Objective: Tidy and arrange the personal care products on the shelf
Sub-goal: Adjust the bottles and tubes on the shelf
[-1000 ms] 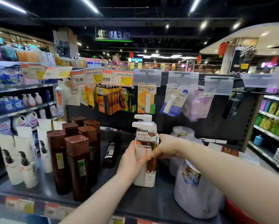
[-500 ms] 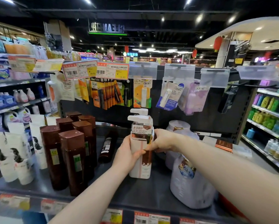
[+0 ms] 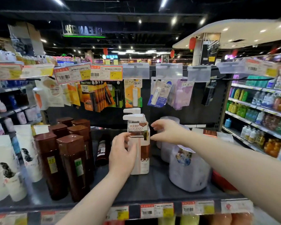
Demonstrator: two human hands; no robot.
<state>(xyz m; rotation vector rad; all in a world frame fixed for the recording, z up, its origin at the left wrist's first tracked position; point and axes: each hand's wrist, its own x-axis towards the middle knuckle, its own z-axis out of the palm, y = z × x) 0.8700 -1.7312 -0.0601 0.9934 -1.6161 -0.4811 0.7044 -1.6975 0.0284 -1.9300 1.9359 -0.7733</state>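
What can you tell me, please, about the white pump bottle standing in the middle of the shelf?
The pump bottle is white plastic by its look, with a brown band down its right front and a label reading LUXURIOUS REPAIRING near the top. Its white pump head points left; a second one shows just behind. It stands upright on the dark shelf. The left hand covers its left side, grip unclear; the right hand hovers open just right of it, apart.

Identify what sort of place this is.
Most likely a supermarket's personal care aisle. Barcoded price tags line the edge of the shelf, lip balm packs hang above it, and identical brown bottles stand in rows as stock.
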